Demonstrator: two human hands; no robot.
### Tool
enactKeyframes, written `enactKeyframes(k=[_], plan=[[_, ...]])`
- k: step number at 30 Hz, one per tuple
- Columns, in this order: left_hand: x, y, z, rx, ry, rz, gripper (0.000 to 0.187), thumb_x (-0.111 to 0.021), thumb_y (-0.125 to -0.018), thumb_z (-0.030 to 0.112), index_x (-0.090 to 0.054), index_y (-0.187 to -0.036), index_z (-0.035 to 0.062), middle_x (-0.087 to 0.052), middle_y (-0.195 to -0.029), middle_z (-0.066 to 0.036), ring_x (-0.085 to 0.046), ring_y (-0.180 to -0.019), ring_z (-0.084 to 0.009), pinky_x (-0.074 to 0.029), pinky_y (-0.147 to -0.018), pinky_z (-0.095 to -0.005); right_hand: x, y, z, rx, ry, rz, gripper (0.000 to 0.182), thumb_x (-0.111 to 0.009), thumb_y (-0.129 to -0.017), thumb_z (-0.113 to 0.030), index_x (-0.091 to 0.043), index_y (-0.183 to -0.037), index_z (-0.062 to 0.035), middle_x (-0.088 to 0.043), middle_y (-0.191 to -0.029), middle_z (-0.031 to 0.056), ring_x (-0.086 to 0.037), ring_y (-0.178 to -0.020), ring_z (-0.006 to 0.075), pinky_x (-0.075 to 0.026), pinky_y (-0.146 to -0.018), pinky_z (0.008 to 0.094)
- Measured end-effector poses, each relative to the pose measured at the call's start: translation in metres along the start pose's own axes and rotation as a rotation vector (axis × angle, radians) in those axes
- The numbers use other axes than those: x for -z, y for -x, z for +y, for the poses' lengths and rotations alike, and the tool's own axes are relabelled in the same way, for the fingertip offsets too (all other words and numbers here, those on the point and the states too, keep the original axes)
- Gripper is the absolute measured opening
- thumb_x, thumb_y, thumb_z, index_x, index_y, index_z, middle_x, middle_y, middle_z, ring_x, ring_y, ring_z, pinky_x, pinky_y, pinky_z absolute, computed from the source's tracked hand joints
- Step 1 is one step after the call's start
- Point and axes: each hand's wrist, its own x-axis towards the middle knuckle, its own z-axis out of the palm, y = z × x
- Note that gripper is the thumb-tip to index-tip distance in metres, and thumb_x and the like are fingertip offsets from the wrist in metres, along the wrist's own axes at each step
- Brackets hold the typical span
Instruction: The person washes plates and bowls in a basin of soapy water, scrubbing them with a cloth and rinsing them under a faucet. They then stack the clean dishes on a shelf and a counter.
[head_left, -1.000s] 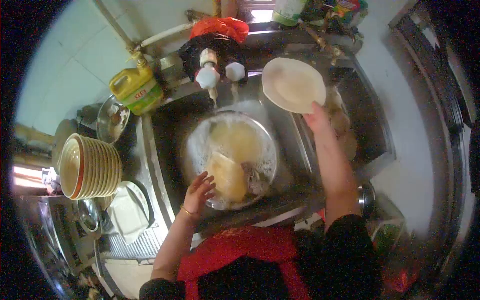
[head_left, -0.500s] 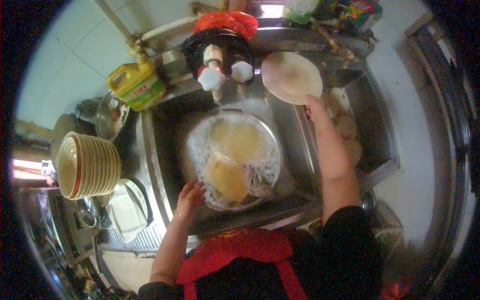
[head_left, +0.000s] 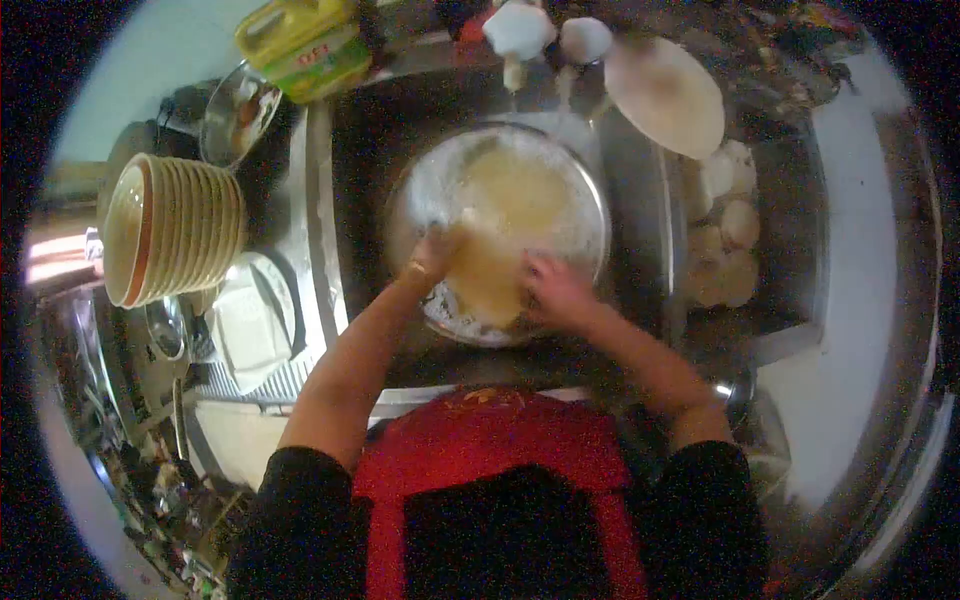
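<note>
A round metal basin [head_left: 592,190] full of foamy water sits in the sink. Inside it, a yellowish dish [head_left: 483,277] lies between my two hands, blurred by motion. My left hand [head_left: 438,252] is at the dish's left edge, its fingers smeared. On the dish's right side is my right hand [head_left: 556,290], fingers bent; whether it grips the dish or a cloth is too blurred to tell. A white oval plate [head_left: 668,98] rests at the sink's back right, touched by neither hand.
Stacked cream bowls [head_left: 185,230] stand at the left, beside white rectangular dishes [head_left: 247,325]. A yellow jug [head_left: 310,50] and a metal bowl [head_left: 238,115] are behind them. White tap handles [head_left: 519,30] overhang the sink. Several dishes [head_left: 722,265] lie in the right basin.
My right hand has let go of the oval plate and moved down left into the metal basin. My left hand has moved in over the water to the yellowish dish. The view has shifted.
</note>
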Motion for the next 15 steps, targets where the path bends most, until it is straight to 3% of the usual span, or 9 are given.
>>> enactKeyframes(k=[2, 5, 7, 8, 10, 11, 13, 14, 15], plan=[[-0.005, 0.002, 0.000, 0.195, -0.232, 0.014, 0.055, -0.054, -0.082, 0.028, -0.037, -0.127, 0.0030, -0.046, -0.124, -0.014, -0.049, -0.107, -0.0233, -0.040, -0.090, -0.0326, -0.080, 0.013, 0.001, -0.219, 0.038, 0.181, 0.045, -0.061, -0.073, -0.014, -0.048, -0.117, -0.0168, -0.046, -0.118, 0.0149, -0.049, -0.102, 0.0338, -0.042, -0.084, 0.0433], [0.001, -0.003, -0.015, 0.387, -0.474, 0.016, 0.054, -0.053, -0.082, 0.031, -0.038, -0.126, 0.0048, -0.050, -0.119, -0.012, -0.055, -0.100, -0.0231, -0.044, -0.085, -0.0325, -0.043, 0.001, 0.014, -0.245, -0.154, 0.060, 0.048, -0.060, -0.072, -0.012, -0.047, -0.118, -0.0140, -0.050, -0.113, 0.0159, -0.053, -0.097, 0.0321, -0.045, -0.081, 0.0421], [0.012, -0.005, -0.066, 0.271, -0.015, -0.267, 0.055, -0.059, -0.077, 0.027, -0.042, -0.124, 0.0048, -0.054, -0.114, -0.011, -0.057, -0.093, -0.0220, -0.046, -0.080, -0.0337, -0.036, -0.016, 0.013, -0.282, -0.240, 0.128, 0.045, -0.058, -0.073, -0.012, -0.048, -0.117, -0.0130, -0.052, -0.110, 0.0159, -0.054, -0.094, 0.0316, -0.045, -0.079, 0.0413], [0.018, 0.000, -0.079, 0.277, -0.016, -0.268, 0.055, -0.059, -0.077, 0.027, -0.042, -0.124, 0.0048, -0.054, -0.114, -0.011, -0.057, -0.093, -0.0220, -0.046, -0.080, -0.0337, -0.034, -0.026, 0.013, -0.319, -0.314, 0.204, 0.043, -0.056, -0.074, -0.012, -0.048, -0.117, -0.0120, -0.053, -0.106, 0.0159, -0.055, -0.092, 0.0311, -0.046, -0.077, 0.0406], [0.022, 0.023, -0.101, -0.214, -0.565, -0.271, 0.052, -0.063, -0.072, 0.026, -0.048, -0.117, 0.0047, -0.056, -0.109, -0.010, -0.057, -0.090, -0.0215, -0.046, -0.078, -0.0345, -0.031, -0.044, 0.005, -0.390, -0.457, 0.348, 0.038, -0.053, -0.077, -0.012, -0.050, -0.115, -0.0100, -0.057, -0.100, 0.0158, -0.057, -0.086, 0.0301, -0.047, -0.074, 0.0391], [0.013, 0.031, -0.079, -0.215, -0.563, -0.271, 0.052, -0.063, -0.072, 0.026, -0.048, -0.117, 0.0047, -0.056, -0.109, -0.010, -0.057, -0.090, -0.0215, -0.046, -0.078, -0.0345, -0.027, -0.052, -0.002, -0.424, -0.523, 0.426, 0.036, -0.051, -0.078, -0.012, -0.050, -0.114, -0.0089, -0.058, -0.096, 0.0158, -0.059, -0.084, 0.0296, -0.047, -0.073, 0.0384], [-0.016, 0.050, 0.001, 0.229, 0.588, -0.159, 0.048, -0.061, -0.071, 0.019, -0.047, -0.116, 0.0071, -0.057, -0.102, -0.009, -0.058, -0.085, -0.0208, -0.048, -0.073, -0.0342, -0.012, -0.077, -0.059, -0.381, -0.810, 0.411, 0.032, -0.047, -0.081, -0.013, -0.052, -0.112, -0.0064, -0.057, -0.098, 0.0167, -0.058, -0.084, 0.0298, -0.047, -0.072, 0.0381], [-0.020, 0.055, 0.011, 0.227, 0.588, -0.159, 0.048, -0.061, -0.071, 0.019, -0.047, -0.116, 0.0071, -0.057, -0.102, -0.009, -0.058, -0.085, -0.0208, -0.048, -0.073, -0.0342, -0.007, -0.087, -0.071, -0.380, -0.809, 0.412, 0.032, -0.047, -0.081, -0.013, -0.052, -0.112, -0.0064, -0.057, -0.098, 0.0167, -0.058, -0.084, 0.0298, -0.047, -0.072, 0.0381], [-0.021, 0.063, 0.019, 0.227, 0.621, -0.109, 0.047, -0.059, -0.072, 0.018, -0.046, -0.116, 0.0078, -0.057, -0.100, -0.008, -0.058, -0.084, -0.0204, -0.049, -0.071, -0.0340, -0.004, -0.095, -0.082, -0.159, -0.417, 0.600, 0.029, -0.049, -0.080, -0.013, -0.053, -0.108, -0.0051, -0.058, -0.095, 0.0164, -0.057, -0.086, 0.0309, -0.047, -0.072, 0.0389]])
